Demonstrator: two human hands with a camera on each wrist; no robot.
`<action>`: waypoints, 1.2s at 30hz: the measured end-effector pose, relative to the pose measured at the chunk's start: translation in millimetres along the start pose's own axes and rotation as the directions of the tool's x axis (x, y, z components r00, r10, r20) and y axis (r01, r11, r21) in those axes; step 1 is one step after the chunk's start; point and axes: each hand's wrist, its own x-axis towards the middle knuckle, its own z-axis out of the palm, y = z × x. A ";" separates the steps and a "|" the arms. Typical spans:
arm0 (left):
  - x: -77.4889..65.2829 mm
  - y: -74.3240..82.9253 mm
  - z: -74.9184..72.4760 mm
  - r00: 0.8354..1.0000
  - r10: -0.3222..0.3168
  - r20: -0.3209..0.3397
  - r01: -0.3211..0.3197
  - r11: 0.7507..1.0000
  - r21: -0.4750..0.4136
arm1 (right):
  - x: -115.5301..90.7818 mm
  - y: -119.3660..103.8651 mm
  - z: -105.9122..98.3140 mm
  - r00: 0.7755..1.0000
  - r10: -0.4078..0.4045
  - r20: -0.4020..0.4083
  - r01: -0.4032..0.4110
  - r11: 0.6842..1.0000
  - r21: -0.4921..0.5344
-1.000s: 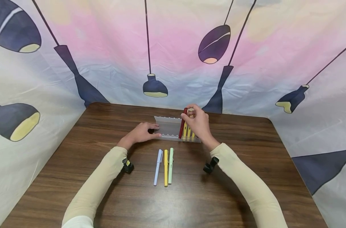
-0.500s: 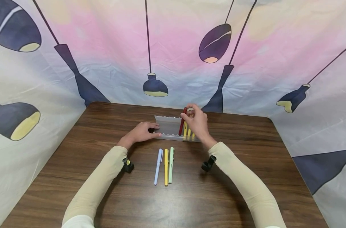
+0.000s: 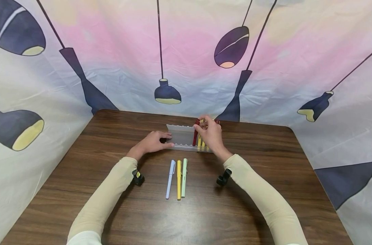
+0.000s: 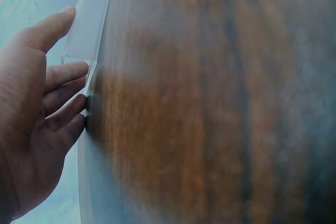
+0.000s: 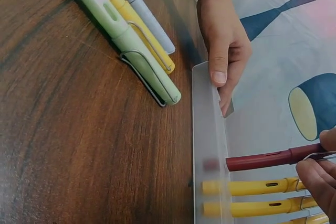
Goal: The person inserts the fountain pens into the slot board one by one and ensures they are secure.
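Note:
A clear pen holder (image 3: 180,135) with scalloped edges stands at the back of the table. My left hand (image 3: 153,141) holds its left end, the thumb at the front edge and the other fingers against the end, as the left wrist view shows. My right hand (image 3: 212,134) pinches a dark red fountain pen (image 5: 260,161) by its cap and clip. That pen leans in the holder, its lower end behind the frosted front wall. Beside it several yellow pens (image 5: 257,207) stand in a row, partly covered by the right hand. Another red top (image 3: 217,121) shows behind the fingers.
On the wooden table (image 3: 186,221), nearer than the holder, lie three capped pens side by side: light blue (image 3: 170,179), yellow (image 3: 179,180) and pale green (image 3: 184,178). A cloth printed with lamps (image 3: 186,58) hangs behind the table and along its sides.
The red pen has gone lower and back into the holder, with the right hand moving slightly left and down along with it. The left hand stays at the holder's end.

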 end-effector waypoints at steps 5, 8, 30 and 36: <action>-0.8 1.6 -0.8 1.000 0.006 -0.002 -0.006 1.000 0.004 | 2.1 0.9 1.4 1.000 -0.018 -0.002 0.018 0.999 -0.034; -1.8 2.5 -0.7 1.000 0.006 -0.003 -0.006 1.000 0.001 | 3.7 2.0 2.1 0.999 -0.035 0.000 0.035 0.997 -0.072; -1.2 2.6 -2.2 1.000 -0.012 0.013 0.012 1.000 0.003 | 5.3 0.5 -2.4 0.995 -0.093 0.036 0.098 0.980 -0.176; -1.0 2.4 -2.5 1.000 -0.016 0.016 0.016 1.000 0.002 | 5.9 -0.2 -2.2 0.995 -0.097 0.035 0.101 0.979 -0.177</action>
